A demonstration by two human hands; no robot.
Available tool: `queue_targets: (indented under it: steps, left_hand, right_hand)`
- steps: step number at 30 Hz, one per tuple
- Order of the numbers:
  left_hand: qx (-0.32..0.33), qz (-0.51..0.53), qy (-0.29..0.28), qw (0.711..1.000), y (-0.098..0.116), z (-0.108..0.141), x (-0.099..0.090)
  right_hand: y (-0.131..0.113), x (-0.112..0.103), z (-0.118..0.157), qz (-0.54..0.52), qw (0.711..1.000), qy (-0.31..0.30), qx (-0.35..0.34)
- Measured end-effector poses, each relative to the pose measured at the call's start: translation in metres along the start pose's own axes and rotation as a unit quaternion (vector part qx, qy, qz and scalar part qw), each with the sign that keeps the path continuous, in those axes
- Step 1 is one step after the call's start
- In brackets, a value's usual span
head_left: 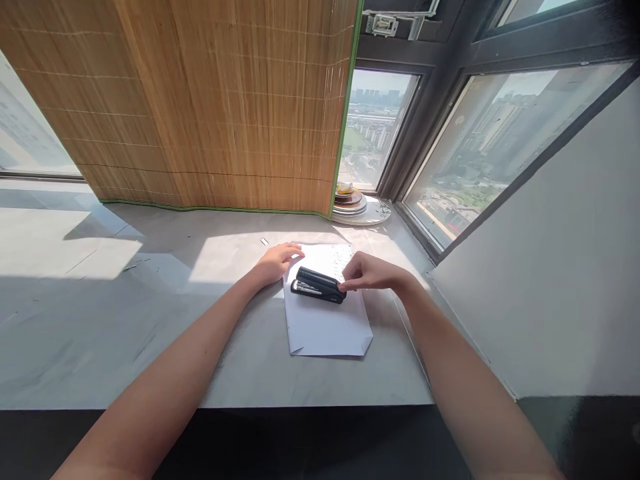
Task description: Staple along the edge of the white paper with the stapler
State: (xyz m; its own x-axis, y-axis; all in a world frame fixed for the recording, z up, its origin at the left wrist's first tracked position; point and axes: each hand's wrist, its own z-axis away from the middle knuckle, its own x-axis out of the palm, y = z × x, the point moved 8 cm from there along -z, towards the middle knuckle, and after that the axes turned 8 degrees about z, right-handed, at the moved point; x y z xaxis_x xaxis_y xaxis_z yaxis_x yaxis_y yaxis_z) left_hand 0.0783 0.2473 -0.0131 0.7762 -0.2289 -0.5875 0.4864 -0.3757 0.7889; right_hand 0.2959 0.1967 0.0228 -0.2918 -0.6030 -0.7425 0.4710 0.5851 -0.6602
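A black stapler [319, 285] lies slantwise on a white sheet of paper [327, 331], its narrow jaws towards the left. The thumb and fingers of my right hand [370, 271] pinch the stapler's right end. My left hand [277, 262] rests at the paper's upper left edge, fingers stretched out and apart from the stapler. Small dark specks or marks show on the upper right of the paper. The paper's lower corners look folded or creased.
The paper lies on a grey stone window ledge [240, 373]. A bamboo blind [225, 107] hangs behind it, with a stack of plates [351, 205] by the window corner. A small metallic piece [264, 241] lies beyond my left hand. A white wall [545, 253] bounds the right side.
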Motion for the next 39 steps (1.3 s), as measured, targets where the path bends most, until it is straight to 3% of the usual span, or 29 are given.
queue_targets:
  steps: [4, 13, 19, 23, 26, 29, 31, 33, 35, 39]
  left_hand:
    - [0.005, -0.001, 0.005, 1.000, -0.003, -0.002, -0.001]
    - [-0.022, 0.093, 0.010, 0.995, -0.006, 0.001, -0.004]
    - [-0.027, 0.135, 0.032, 0.990, -0.011, -0.002, -0.005]
    - [-0.031, 0.150, 0.040, 0.987, -0.014, -0.002, -0.005]
    - [-0.019, 0.161, 0.093, 0.982, -0.009, 0.001, -0.012]
    - [0.032, 0.170, 0.175, 0.969, 0.008, 0.007, -0.026]
    - [0.056, 0.200, 0.217, 0.954, 0.021, 0.013, -0.033]
    - [0.037, 0.259, 0.236, 0.936, 0.027, 0.017, -0.034]
    - [-0.020, 0.338, 0.216, 0.916, 0.026, 0.017, -0.027]
    - [-0.162, 0.508, 0.058, 0.844, 0.022, 0.015, 0.012]
  right_hand:
    - [0.004, 0.010, -0.006, 0.024, 0.999, -0.043, 0.011]
    - [0.007, 0.009, -0.003, 0.032, 0.998, -0.049, 0.013]
    - [-0.020, 0.002, -0.016, 0.019, 0.993, 0.113, -0.033]
    - [-0.035, 0.024, -0.033, 0.076, 0.990, 0.107, -0.051]
    - [-0.040, 0.024, -0.035, 0.070, 0.987, 0.128, -0.068]
    - [-0.044, 0.012, -0.028, 0.056, 0.979, 0.174, -0.088]
    - [-0.043, -0.003, -0.021, 0.032, 0.967, 0.240, -0.076]
    - [-0.038, -0.016, -0.015, 0.004, 0.945, 0.323, -0.048]
    - [-0.033, -0.023, -0.009, -0.008, 0.917, 0.397, -0.025]
    - [-0.039, -0.019, -0.005, 0.067, 0.877, 0.475, -0.042]
